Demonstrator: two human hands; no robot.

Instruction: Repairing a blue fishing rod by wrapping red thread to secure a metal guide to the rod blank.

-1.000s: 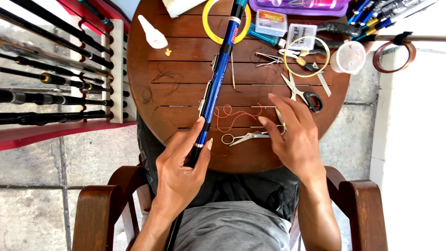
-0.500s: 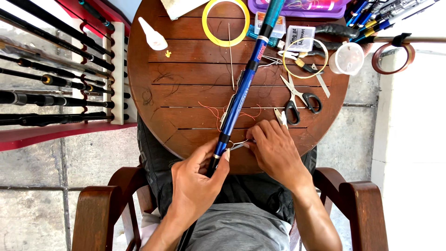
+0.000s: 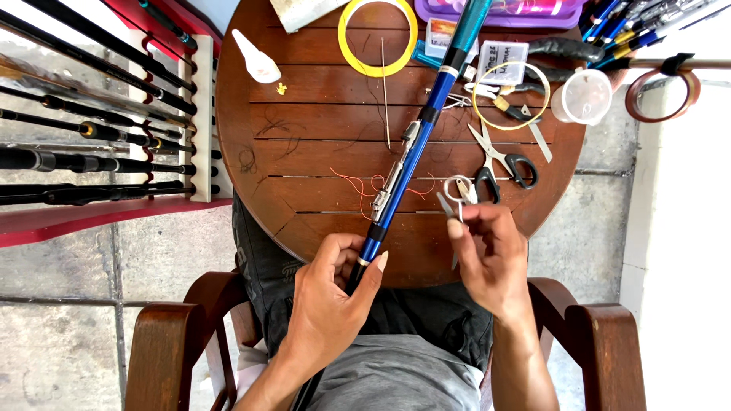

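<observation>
Rod [image 3: 415, 152], blue and long, lies slanted over the round wooden table [image 3: 304, 152], from the top edge of the picture down to the person's lap. On its middle part sits a metal guide [image 3: 390, 183], and red thread [image 3: 364, 190] lies loose on the table beside it. Left hand [image 3: 331, 301] is closed around the lower end of the rod, thumb on one side, fingers on the other side, just past the table edge. Right hand [image 3: 491, 262] is just beside the rod, not touching it; its fingers pinch small silver scissors [image 3: 457, 199], with the ring handles pointing up. Black-handled scissors [image 3: 499, 156] lie near, on the table above the right hand. Farther back are a yellow ring [image 3: 378, 38], a white bottle [image 3: 257, 59], a clear cup [image 3: 583, 97] and a purple box [image 3: 502, 11]. Well to the left, a rack [image 3: 202, 114] holds several dark rods [image 3: 91, 160]. The person sits in a wooden chair [image 3: 164, 342].
</observation>
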